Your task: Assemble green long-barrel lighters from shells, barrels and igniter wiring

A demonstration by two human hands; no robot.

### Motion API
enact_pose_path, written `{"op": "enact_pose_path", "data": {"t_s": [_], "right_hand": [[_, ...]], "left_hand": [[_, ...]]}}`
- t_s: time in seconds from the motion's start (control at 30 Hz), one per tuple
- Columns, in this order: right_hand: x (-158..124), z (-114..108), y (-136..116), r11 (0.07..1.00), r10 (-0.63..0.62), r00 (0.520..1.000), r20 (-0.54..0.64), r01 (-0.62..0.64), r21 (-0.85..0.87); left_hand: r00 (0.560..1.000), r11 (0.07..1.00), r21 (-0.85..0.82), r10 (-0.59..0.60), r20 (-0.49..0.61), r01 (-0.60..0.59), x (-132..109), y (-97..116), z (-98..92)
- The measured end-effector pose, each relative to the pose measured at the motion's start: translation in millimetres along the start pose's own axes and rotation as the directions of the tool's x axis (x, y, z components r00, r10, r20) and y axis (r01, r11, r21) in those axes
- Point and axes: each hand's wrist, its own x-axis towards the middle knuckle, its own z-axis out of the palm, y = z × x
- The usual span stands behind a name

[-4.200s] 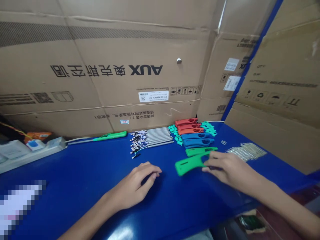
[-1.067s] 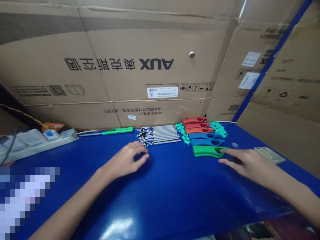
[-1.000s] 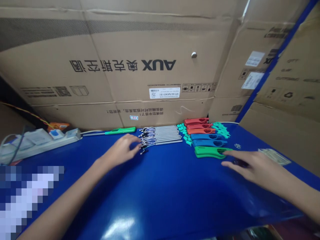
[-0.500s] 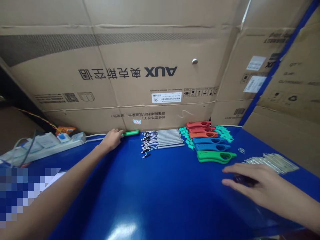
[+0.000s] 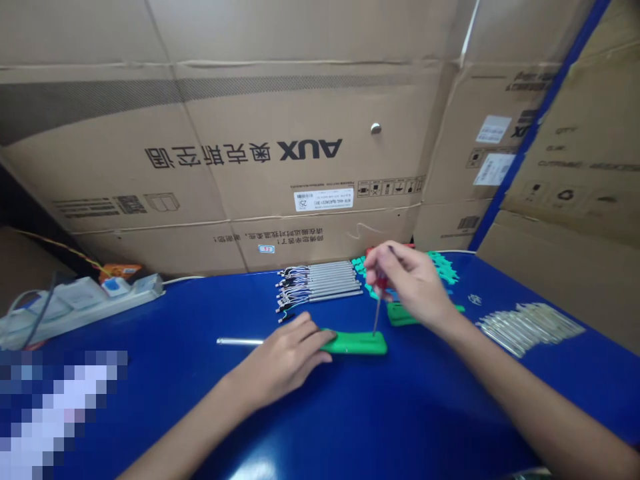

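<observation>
On the blue table lies a long-nosed lighter with a green body (image 5: 356, 343) and a metal tube (image 5: 240, 342) pointing left. My left hand (image 5: 295, 350) is closed over its middle and hides that part. My right hand (image 5: 407, 277) grips a screwdriver (image 5: 378, 310) with a red handle, held nearly upright. The shaft's tip meets the green body near its right end. Behind my right hand, another green lighter casing (image 5: 403, 315) is partly covered, and the red and blue casings beside it are mostly hidden.
Metal tubes with wires (image 5: 333, 280) lie in a row at the back. Small turquoise parts (image 5: 443, 267) and a pile of clear-looking slender pieces (image 5: 533, 327) are to the right. A power strip (image 5: 85, 303) sits at the left. Cardboard walls (image 5: 240, 100) enclose the back.
My left hand came from the back left to the table's middle with the green lighter. My right hand moved left and up, bringing the screwdriver upright onto the lighter's body.
</observation>
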Motion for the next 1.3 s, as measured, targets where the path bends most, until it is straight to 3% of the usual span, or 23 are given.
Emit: {"op": "enact_pose_path", "data": {"t_s": [0.1,0.23,0.3,0.43,0.5,0.63,0.73,0.87,1.07,1.3], "right_hand": [[2.6,17.2,27.7,0.996,0.067,0.994,0.082,-0.071,0.047],[-10.4,19.4,47.8,0.994,0.038,0.998,0.045,-0.034,-0.102],[-15.3,11.4,45.8,0.971,0.08,0.993,0.09,-0.057,-0.233],[-17.1,-6.7,31.0,0.848,0.297,0.885,0.357,-0.073,-0.525],[-16.2,-10.4,25.8,0.884,0.311,0.877,0.366,-0.126,-0.45],[-13.1,-9.0,23.0,0.966,0.255,0.938,0.235,-0.255,-0.03],[-10.2,-7.9,25.3,0.958,0.215,0.971,0.105,-0.231,0.172],[-9.4,-4.4,33.8,0.986,0.141,0.99,0.024,-0.143,0.081],[-14.5,7.4,45.1,0.99,0.139,0.982,0.129,-0.136,-0.034],[-16.6,11.1,57.0,0.993,0.109,0.984,0.138,-0.102,-0.056]], "left_hand": [[0.999,0.996,-0.09,0.021,-0.03,-0.024,-7.0,4.5,12.8],[0.999,0.997,-0.065,0.043,-0.028,-0.045,-17.0,3.4,18.3],[0.999,0.999,-0.021,0.044,-0.025,-0.045,-18.8,3.6,17.0],[0.997,0.997,0.077,0.017,-0.074,-0.011,-18.5,6.2,12.5],[0.995,0.996,0.088,0.005,-0.099,0.004,-18.6,7.5,10.5],[0.995,0.998,0.035,-0.043,-0.085,0.046,-18.4,7.6,7.7],[0.998,0.997,0.068,-0.04,-0.049,0.043,-18.0,6.0,8.1],[0.998,0.997,0.043,-0.068,0.014,0.067,-20.1,3.3,13.3],[0.991,0.991,0.043,-0.131,0.03,0.129,-22.6,0.3,18.0],[0.984,0.983,0.043,-0.178,0.019,0.177,-25.0,-5.8,18.3]]}}
